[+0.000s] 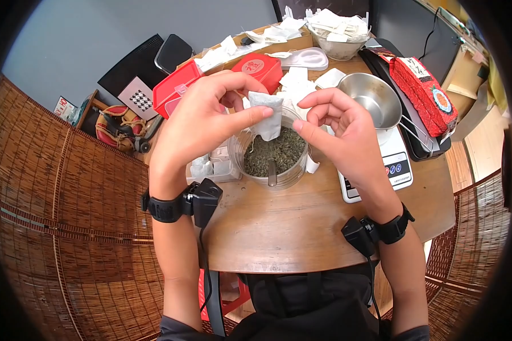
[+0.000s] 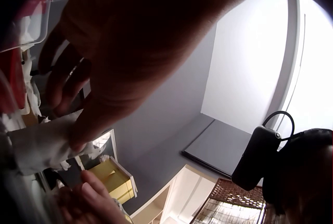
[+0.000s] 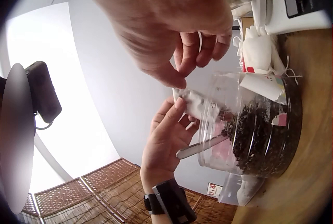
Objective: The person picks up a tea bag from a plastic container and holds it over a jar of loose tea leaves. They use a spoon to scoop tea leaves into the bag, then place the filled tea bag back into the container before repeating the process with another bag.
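My left hand (image 1: 196,122) pinches a filled white tea bag (image 1: 265,116) between thumb and fingers, over a clear plastic jar (image 1: 294,181). Dark dried leaves (image 1: 290,149) fill part of the jar, and a spoon handle (image 1: 272,172) sticks up out of them. To the right of the bag, my right hand (image 1: 350,131) hovers with loosely bent fingers and nothing between them. The right wrist view shows its thumb tip close to the end of the tea bag (image 3: 192,101). Part of the bag is hidden by the left thumb.
A white kitchen scale (image 1: 403,165) stands at the right, with a metal pot (image 1: 367,96) by it. Behind are a red package (image 1: 424,94), a bowl (image 1: 344,52) heaped with white bags, and a red box (image 1: 261,68). Another red-lidded box (image 1: 176,85) is at the left.
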`<state>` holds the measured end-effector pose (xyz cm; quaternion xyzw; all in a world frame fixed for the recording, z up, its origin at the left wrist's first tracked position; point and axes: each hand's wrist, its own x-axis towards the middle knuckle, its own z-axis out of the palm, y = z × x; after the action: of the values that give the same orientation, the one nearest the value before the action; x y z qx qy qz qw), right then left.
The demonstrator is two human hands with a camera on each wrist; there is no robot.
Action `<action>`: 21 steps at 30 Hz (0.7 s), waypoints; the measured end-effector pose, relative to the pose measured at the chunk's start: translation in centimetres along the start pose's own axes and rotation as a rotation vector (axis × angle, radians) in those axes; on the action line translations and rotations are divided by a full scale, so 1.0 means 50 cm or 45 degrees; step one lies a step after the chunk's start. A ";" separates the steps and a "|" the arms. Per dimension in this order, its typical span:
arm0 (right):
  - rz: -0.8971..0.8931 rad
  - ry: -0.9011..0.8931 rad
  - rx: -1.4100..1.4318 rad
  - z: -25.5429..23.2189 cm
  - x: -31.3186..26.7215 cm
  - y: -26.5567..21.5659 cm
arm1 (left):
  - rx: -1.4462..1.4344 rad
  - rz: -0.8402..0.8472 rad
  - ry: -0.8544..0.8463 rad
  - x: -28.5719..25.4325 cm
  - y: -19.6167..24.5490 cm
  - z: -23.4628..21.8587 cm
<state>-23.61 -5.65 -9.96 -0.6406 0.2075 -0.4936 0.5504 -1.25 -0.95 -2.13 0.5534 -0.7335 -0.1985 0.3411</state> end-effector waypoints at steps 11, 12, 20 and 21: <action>-0.135 -0.051 -0.144 0.015 -0.003 0.005 | 0.022 0.001 -0.148 0.001 0.022 0.009; -0.106 -0.076 -0.171 0.011 -0.003 0.004 | 0.026 -0.011 -0.149 0.002 0.020 0.009; -0.040 -0.046 -0.125 -0.001 0.001 0.005 | 0.007 -0.101 -0.183 0.002 0.028 0.011; -0.081 -0.041 -0.129 0.001 0.002 0.009 | 0.005 -0.084 -0.185 0.002 0.026 0.014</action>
<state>-23.39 -5.85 -10.30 -0.6818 0.2028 -0.4892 0.5046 -2.65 -0.72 -1.71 0.5622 -0.7380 -0.2480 0.2790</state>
